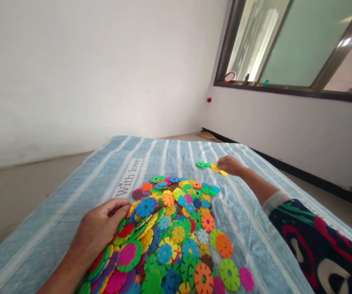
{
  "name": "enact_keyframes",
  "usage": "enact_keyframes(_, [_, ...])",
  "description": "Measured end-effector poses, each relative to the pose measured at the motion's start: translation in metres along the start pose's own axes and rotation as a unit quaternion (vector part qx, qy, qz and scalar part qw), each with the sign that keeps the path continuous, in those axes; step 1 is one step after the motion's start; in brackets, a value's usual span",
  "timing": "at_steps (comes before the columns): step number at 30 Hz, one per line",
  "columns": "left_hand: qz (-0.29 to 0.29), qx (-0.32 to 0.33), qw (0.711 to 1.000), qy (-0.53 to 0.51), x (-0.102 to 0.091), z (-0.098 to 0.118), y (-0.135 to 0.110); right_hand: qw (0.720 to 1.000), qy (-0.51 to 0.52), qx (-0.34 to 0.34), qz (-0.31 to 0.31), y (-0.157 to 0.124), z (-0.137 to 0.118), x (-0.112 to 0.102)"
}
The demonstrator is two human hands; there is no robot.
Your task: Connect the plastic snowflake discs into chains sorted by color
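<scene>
A big heap of colourful notched plastic interlocking discs (178, 234) covers the near middle of the striped cloth. Against the heap's left side rests my left hand (104, 220), its fingers bent and thumb and forefinger together beside an orange disc edge; what they pinch is hidden. Beyond the heap, to the right, my right hand (231, 165) is closed, with its fingertips at a yellow interlocking disc (214, 168). Another yellow disc (223, 172) lies just under that hand. Left of these are a green disc (200, 165) and a smaller-looking green piece (207, 165).
The discs lie on a blue and white striped cloth (176, 157) printed "With love". A white wall (102, 73) rises behind it. At the right is a dark-framed window (295, 45) with small items on its sill. Tiled floor (25, 179) shows at the left.
</scene>
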State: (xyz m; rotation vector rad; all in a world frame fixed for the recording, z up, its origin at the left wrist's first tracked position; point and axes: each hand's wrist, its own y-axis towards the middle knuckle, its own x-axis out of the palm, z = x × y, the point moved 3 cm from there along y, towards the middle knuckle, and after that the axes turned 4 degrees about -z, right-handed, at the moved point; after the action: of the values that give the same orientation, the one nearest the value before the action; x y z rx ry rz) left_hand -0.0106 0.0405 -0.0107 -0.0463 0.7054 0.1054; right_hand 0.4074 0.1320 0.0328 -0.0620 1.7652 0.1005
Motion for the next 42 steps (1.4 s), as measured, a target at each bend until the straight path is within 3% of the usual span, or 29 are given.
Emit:
enact_keyframes(9, [0.008,-0.002,1.0,0.016,0.0,0.0,0.001,0.992,-0.121,-0.016,-0.043,0.036,-0.003,-0.001])
enact_keyframes(16, [0.01,0.0,1.0,0.011,0.0,0.001,0.0,0.985,-0.16,-0.006,-0.063,0.038,-0.002,0.003])
enact_keyframes(26, [0.018,0.001,1.0,0.02,-0.001,0.007,-0.002,0.983,-0.175,0.045,-0.041,0.036,0.004,0.008])
enact_keyframes(35, [0.015,0.01,0.999,0.034,0.0,0.001,0.0,0.983,-0.172,-0.037,-0.053,0.034,-0.01,0.016])
enact_keyframes(42, [0.011,0.008,0.999,0.037,0.0,0.001,0.0,0.981,-0.178,-0.051,-0.064,0.03,-0.007,0.023])
